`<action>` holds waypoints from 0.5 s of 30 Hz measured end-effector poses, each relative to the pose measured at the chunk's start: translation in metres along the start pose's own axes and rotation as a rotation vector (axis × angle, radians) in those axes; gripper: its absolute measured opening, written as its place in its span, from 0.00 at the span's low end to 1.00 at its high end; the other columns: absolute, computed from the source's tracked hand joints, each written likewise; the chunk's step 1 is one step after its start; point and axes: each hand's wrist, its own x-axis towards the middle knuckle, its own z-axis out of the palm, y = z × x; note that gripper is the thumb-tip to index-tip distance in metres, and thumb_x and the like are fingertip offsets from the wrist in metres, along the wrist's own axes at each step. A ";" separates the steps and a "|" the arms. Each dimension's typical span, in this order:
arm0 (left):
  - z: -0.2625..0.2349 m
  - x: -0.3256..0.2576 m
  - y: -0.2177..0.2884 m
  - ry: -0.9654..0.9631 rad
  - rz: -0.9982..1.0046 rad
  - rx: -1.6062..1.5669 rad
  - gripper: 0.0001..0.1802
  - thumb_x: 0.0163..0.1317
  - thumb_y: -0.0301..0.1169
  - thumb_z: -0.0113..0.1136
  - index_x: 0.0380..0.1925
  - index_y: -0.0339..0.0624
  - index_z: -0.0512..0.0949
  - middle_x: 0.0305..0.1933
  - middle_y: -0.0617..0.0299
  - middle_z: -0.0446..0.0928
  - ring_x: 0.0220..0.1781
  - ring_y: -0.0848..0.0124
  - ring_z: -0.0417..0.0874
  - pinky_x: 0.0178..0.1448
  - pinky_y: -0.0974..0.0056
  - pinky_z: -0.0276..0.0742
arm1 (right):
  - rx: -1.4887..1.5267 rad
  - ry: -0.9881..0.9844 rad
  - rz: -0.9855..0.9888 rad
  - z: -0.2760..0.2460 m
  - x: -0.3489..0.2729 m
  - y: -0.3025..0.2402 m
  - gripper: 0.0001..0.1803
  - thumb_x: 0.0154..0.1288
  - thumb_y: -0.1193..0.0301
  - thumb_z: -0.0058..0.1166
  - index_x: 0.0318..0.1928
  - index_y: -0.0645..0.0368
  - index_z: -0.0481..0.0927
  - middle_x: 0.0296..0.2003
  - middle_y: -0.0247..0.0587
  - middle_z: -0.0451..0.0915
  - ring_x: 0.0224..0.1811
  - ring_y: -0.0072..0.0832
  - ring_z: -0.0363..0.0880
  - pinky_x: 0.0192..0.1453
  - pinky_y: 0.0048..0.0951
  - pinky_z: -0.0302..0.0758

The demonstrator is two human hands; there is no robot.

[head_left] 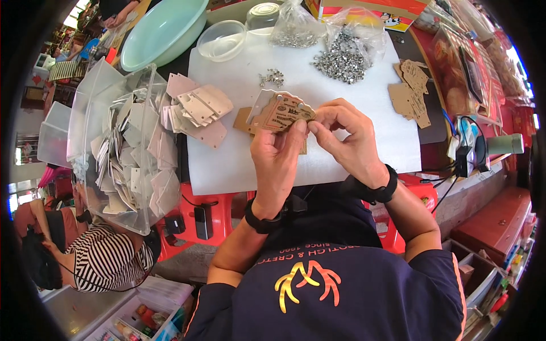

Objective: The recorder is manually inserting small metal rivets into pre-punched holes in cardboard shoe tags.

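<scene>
Closest to me is my dark shirt [330, 284], and above it both wrists with black bands rise toward the white surface [352, 136]. My left hand [277, 156] has its grip closed on a small stack of brown cardboard tags [282, 112], thumb on the near face and fingers behind, held up just above the surface. My right hand [348, 136] has a narrow grip, thumb and forefinger pinched at the right end of the stack. I judge these tags light, thin and fairly stiff, yet easy to crease, so the flat faces and edges are the place to hold them. Pale plastic tags [199, 111] lie heaped to the left, beside a clear bin [122, 150] full of more. Small metal pieces [341, 59] spill from a bag beyond, with more brown tags [412, 91] at the right
</scene>
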 end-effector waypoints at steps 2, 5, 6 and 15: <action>0.000 0.000 -0.002 0.000 -0.004 0.001 0.13 0.67 0.22 0.57 0.51 0.36 0.73 0.46 0.65 0.78 0.42 0.83 0.75 0.44 0.75 0.72 | 0.050 -0.066 0.072 -0.003 0.001 0.000 0.08 0.63 0.75 0.61 0.39 0.66 0.79 0.34 0.36 0.79 0.29 0.17 0.77 0.32 0.21 0.75; -0.001 0.001 -0.004 -0.012 -0.014 0.018 0.14 0.67 0.22 0.57 0.52 0.36 0.73 0.46 0.66 0.78 0.42 0.83 0.75 0.43 0.75 0.72 | 0.202 -0.128 0.336 -0.005 -0.002 0.002 0.08 0.65 0.73 0.59 0.40 0.65 0.79 0.30 0.32 0.78 0.29 0.14 0.74 0.30 0.20 0.72; 0.000 0.001 -0.004 -0.025 -0.020 0.032 0.15 0.67 0.22 0.57 0.53 0.36 0.73 0.46 0.66 0.78 0.43 0.83 0.75 0.43 0.75 0.72 | 0.198 -0.120 0.337 -0.006 -0.002 0.002 0.08 0.65 0.73 0.59 0.40 0.65 0.79 0.30 0.32 0.78 0.29 0.14 0.74 0.30 0.20 0.72; 0.006 -0.003 -0.001 -0.035 0.005 0.094 0.15 0.68 0.22 0.57 0.54 0.36 0.73 0.46 0.67 0.77 0.41 0.84 0.74 0.40 0.75 0.70 | 0.310 -0.173 0.450 -0.011 -0.006 0.002 0.09 0.68 0.72 0.56 0.40 0.68 0.78 0.28 0.31 0.78 0.28 0.13 0.72 0.29 0.20 0.71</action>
